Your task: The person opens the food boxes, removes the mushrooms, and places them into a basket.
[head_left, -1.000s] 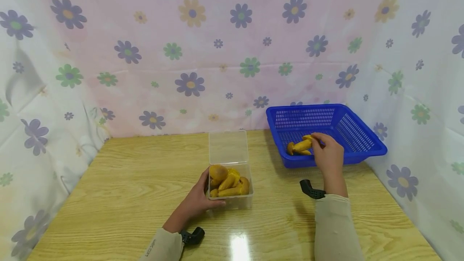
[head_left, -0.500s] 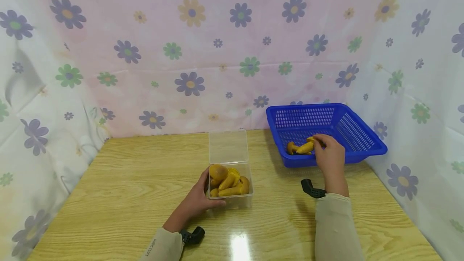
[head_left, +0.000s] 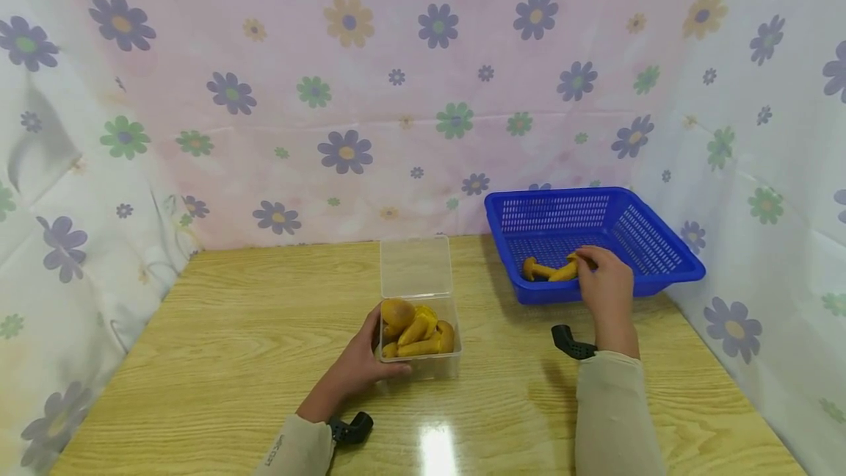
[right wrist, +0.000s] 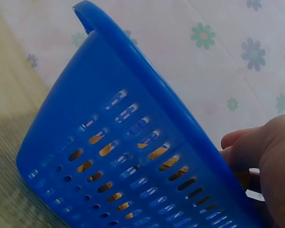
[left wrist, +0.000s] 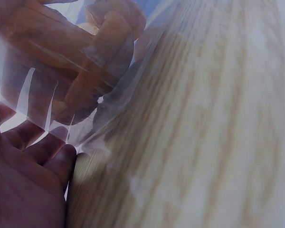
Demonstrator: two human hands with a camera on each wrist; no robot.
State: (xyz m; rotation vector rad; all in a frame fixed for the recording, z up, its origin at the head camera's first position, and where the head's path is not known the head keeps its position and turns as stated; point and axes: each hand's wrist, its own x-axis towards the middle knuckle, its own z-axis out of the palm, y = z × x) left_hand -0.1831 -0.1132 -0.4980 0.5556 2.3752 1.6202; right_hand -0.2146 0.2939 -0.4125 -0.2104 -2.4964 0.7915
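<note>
My left hand [head_left: 362, 360] grips a clear plastic box [head_left: 423, 369] by its left side, thumb along the front and fingers behind. Several yellow-brown mushrooms [head_left: 418, 348] fill the box; in the left wrist view they show through its wall above my curled fingers [left wrist: 61, 159]. At the right, my right hand [head_left: 604, 281] reaches over the front rim of a blue basket [head_left: 529, 292]. It pinches a yellow mushroom [head_left: 564, 272] by its cap end, low inside the basket. Another mushroom [head_left: 531, 268] lies just left of it. The right wrist view shows mostly the basket's outer wall [right wrist: 99, 71], hiding the fingertips.
The box's hinged lid [head_left: 416, 267] stands open toward the back. Both containers are on a wood-grain table [head_left: 264, 314]. Flowered cloth [head_left: 396, 94] hangs behind and at both sides. The basket's slotted walls flare out to a wide rim near the right side cloth.
My right hand has moved slightly right and down inside the basket, drawing the pinched mushroom with it, so more of the mushroom at the left shows. My left hand and the box stay still.
</note>
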